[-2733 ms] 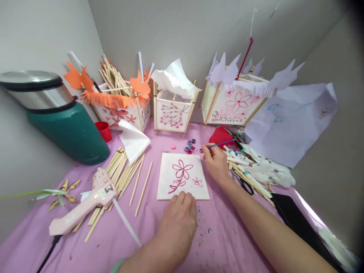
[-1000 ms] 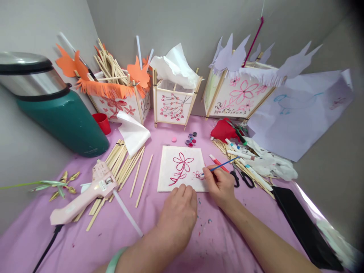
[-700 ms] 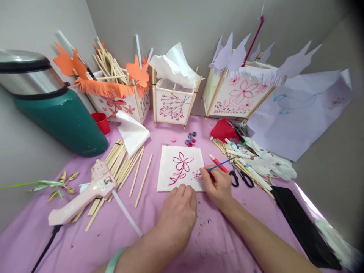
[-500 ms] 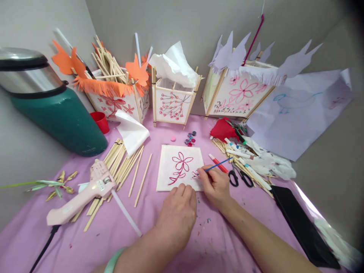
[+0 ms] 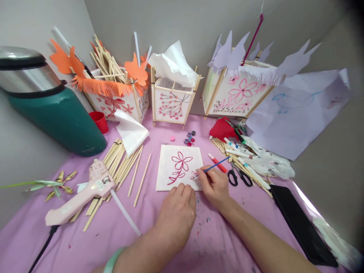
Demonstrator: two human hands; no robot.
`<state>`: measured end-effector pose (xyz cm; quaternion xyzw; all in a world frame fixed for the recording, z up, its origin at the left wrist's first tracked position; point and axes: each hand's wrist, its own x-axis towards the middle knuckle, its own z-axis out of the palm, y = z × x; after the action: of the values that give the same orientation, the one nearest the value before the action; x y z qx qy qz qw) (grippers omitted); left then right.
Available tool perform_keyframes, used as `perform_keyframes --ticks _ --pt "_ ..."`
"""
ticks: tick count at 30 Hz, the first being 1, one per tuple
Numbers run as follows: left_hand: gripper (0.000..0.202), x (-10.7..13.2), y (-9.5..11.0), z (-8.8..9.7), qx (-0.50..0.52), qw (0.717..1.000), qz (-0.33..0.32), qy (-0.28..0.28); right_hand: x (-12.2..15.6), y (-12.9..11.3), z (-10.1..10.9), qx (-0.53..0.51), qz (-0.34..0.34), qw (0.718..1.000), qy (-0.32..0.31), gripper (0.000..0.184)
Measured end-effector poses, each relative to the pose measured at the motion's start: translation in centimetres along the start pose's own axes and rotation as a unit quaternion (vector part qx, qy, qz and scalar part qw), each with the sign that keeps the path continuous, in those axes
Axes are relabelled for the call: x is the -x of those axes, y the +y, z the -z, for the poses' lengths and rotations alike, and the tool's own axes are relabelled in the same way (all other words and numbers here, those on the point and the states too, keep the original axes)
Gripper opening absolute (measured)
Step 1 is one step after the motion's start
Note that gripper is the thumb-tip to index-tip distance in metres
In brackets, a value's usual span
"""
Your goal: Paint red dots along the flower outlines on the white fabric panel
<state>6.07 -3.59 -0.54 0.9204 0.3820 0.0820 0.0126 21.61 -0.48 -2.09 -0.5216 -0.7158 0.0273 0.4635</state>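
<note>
The purple-covered table (image 5: 93, 250) spread before us, three decorated paper boxes (image 5: 172, 106) along its far edge and a green bottle (image 5: 59, 117) by its left edge. Our white panel (image 5: 165, 163) lay flat about midway between the table's left and right edges. Our left hand (image 5: 178, 208) rested at the panel's near edge, fingers curled; with its palm hidden, we could not tell whether it held anything. Our right hand (image 5: 215, 187) pinched a blue paintbrush (image 5: 216, 164) low, near its tip. Paint pots (image 5: 189, 139) clustered just beyond the panel. At the brush tip was the small flower (image 5: 193, 174), which, we judged, called for a steadied panel, light pressure, short strokes and knuckles clear of possibly wet paint.
</note>
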Motion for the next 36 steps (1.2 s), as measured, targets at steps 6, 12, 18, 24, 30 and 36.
perform_keyframes --ticks 6,12,18,24,30,36 --pt "0.020 -0.1 0.0 0.1 -0.004 1.000 -0.001 -0.006 -0.1 0.3 0.4 0.026 -0.006 1.000 0.007 0.017" --pt "0.019 -0.2 0.0 0.1 0.005 1.000 0.001 -0.008 -0.1 0.9 0.6 0.049 -0.003 0.999 0.020 0.017" --pt "0.019 -0.2 0.1 0.3 0.007 1.000 0.001 -0.018 -0.2 1.0 1.0 0.058 -0.006 0.997 0.047 0.014" --pt "0.020 -0.1 0.0 0.1 0.014 1.000 0.004 -0.010 -0.1 1.0 0.8 0.052 0.003 0.998 0.024 0.014" --pt "0.020 -0.1 0.1 0.1 0.007 1.000 0.006 -0.006 0.0 0.7 0.5 0.041 0.011 0.999 0.011 0.014" --pt "0.020 -0.1 0.0 0.1 0.004 1.000 0.004 -0.006 -0.1 0.2 0.2 0.015 0.003 1.000 -0.001 0.016"
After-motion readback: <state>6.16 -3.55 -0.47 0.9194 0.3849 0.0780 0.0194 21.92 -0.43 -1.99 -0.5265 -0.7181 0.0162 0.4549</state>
